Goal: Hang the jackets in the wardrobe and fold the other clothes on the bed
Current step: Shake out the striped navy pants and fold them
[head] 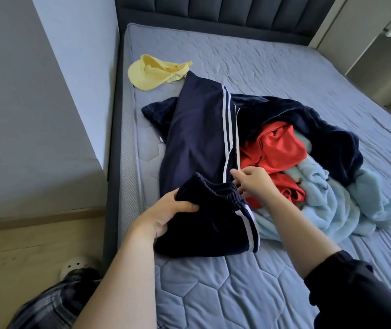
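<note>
Navy track pants [199, 129] with white side stripes lie lengthwise on the blue quilted bed [284, 67], legs pointing to the headboard. My left hand [168, 214] grips the elastic waistband's left side and lifts it off the mattress. My right hand [252, 182] pinches the waistband's right side by the stripes. Right of the pants lies a heap: a red garment [280, 146], a light blue fleece [332, 205] and a dark navy fleece [308, 115].
A yellow cap [151, 71] lies near the bed's left edge toward the dark padded headboard [225, 15]. A grey wall and a wooden floor run along the left of the bed. White shelving stands at the far right.
</note>
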Demonstrator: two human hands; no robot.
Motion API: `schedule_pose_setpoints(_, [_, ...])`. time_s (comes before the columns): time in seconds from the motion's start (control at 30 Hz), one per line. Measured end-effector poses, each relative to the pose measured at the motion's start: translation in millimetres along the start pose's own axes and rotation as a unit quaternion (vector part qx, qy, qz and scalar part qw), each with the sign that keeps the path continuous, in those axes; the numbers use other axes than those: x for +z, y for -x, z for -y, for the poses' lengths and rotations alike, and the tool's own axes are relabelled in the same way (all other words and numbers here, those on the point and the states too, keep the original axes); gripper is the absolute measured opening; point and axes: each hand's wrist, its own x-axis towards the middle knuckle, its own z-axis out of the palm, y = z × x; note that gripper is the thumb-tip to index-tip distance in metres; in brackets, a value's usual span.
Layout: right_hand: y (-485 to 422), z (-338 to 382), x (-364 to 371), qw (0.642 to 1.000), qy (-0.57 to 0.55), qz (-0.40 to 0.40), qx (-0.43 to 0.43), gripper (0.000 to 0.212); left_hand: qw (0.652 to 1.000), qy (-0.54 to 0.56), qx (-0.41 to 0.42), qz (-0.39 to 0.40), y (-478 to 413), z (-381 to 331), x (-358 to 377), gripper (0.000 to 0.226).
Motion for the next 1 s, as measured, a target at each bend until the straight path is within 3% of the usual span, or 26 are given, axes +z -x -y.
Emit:
schedule_pose_setpoints(0.03, [-5,-3,7,0.987,0.153,-0.046,-0.019,0.040,1.000,-0.009,-0.001,0.013,1,0,1,0.039])
schedule_pose_setpoints(0.07, [-7,-5,15,0.959,0.278,-0.043,-0.025,0.039,1.000,-0.016,-0.002,0.022,3,0,1,0.040])
schedule_pose_setpoints(0.13, [-7,-11,26,0.925,0.380,-0.001,-0.006,0.020,0.999,-0.020,-0.001,0.029,6,1,0,0.044])
schedule_pose_setpoints(0.17, [-7,-17,27,0.928,0.373,-0.007,0.006,0.017,0.999,-0.017,0.002,0.030,7,1,-1,0.048])
schedule_pose_setpoints(0.27, [-5,-40,12,0.960,0.252,-0.116,0.026,0.032,1.000,0.007,0.012,0.022,7,2,-5,0.053])
schedule_pose_setpoints(0.37, [6,-56,4,0.952,0.283,-0.110,0.045,0.038,1.000,0.020,0.020,-0.006,5,2,-5,0.055])
schedule_pose_setpoints(0.43, [15,-57,2,0.945,0.303,-0.124,-0.004,0.029,0.999,0.031,0.025,-0.020,2,2,-3,0.049])
schedule_pose_setpoints(0.5, [28,-50,1,0.968,0.189,-0.152,-0.070,0.025,0.999,0.035,0.029,-0.025,0,2,-2,0.048])
schedule_pose_setpoints(0.57, [44,-37,-2,0.991,-0.079,-0.049,-0.091,0.028,0.998,0.027,0.036,-0.038,-1,3,-3,0.042])
schedule_pose_setpoints(0.6, [52,-31,-4,0.979,-0.184,0.045,-0.077,0.030,0.998,0.020,0.039,-0.052,-2,3,-4,0.039])
schedule_pose_setpoints(0.63, [59,-28,-6,0.965,-0.214,0.131,-0.071,0.031,0.996,0.009,0.044,-0.071,-3,1,-3,0.036])
schedule_pose_setpoints(0.7, [68,-21,-4,0.966,-0.086,0.219,-0.112,0.034,0.986,-0.038,0.075,-0.141,-4,-4,1,0.033])
schedule_pose_setpoints(0.77, [63,-19,2,0.980,0.000,0.124,-0.154,0.022,0.965,-0.079,0.135,-0.213,-6,-13,3,0.035])
schedule_pose_setpoints(0.87, [41,-4,11,0.982,-0.060,-0.036,-0.177,0.019,0.957,-0.061,0.181,-0.220,-5,-27,-6,0.054])
schedule_pose_setpoints(0.93, [16,3,17,0.984,-0.056,-0.074,-0.153,0.020,0.953,-0.100,0.138,-0.250,-5,-24,-13,0.064])
schedule_pose_setpoints(1.0, [-12,1,26,0.994,0.012,-0.056,-0.096,0.024,0.944,-0.172,0.061,-0.274,-9,-10,-15,0.064])
